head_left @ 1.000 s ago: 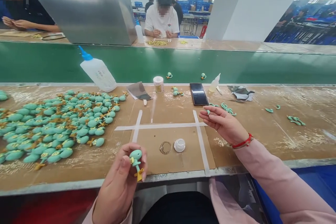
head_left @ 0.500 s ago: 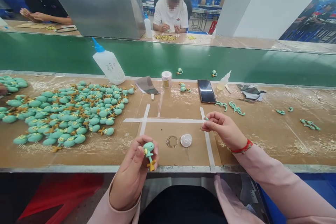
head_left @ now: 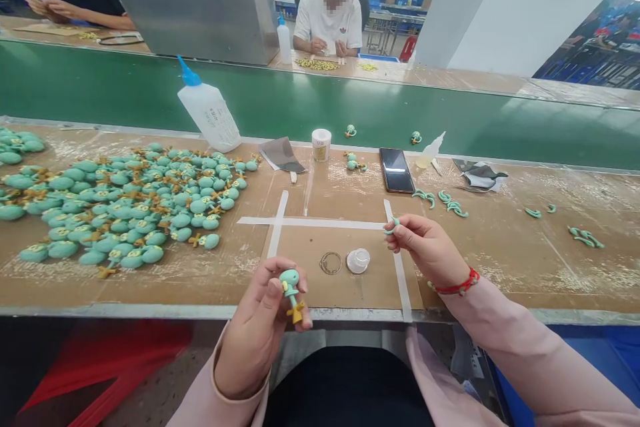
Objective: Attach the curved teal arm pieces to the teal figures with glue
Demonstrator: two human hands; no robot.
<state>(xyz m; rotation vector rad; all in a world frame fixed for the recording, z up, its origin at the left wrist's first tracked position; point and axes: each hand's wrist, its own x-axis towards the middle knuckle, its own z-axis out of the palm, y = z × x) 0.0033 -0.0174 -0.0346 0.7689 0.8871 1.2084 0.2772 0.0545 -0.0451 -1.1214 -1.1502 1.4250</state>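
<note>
My left hand (head_left: 265, 320) is closed around a small teal toy figure (head_left: 289, 280) with a mustard-yellow lower part, held near the table's front edge. Between thumb and fingertips, my right hand (head_left: 425, 243) pinches a small curved teal piece (head_left: 393, 225), above the taped corner on the right. On the cardboard between the hands lie a thin wire ring (head_left: 330, 263) and a small white cup (head_left: 358, 260). More curved teal pieces (head_left: 453, 203) rest beyond my right hand. A large pile of similar teal figures (head_left: 125, 207) spreads over the left of the table.
A blue-capped bottle (head_left: 210, 117) stands tilted behind the pile. Farther back are a white tub (head_left: 321, 145), a phone (head_left: 397, 170), a small dropper bottle (head_left: 431, 151) and sandpaper pieces (head_left: 283, 155). Past the green conveyor belt (head_left: 280, 97), a person in white (head_left: 330, 23) works.
The curved teal piece in my right hand now shows more fully and points outward. My left hand and its figure sit slightly farther right. The view has tipped down slightly.
</note>
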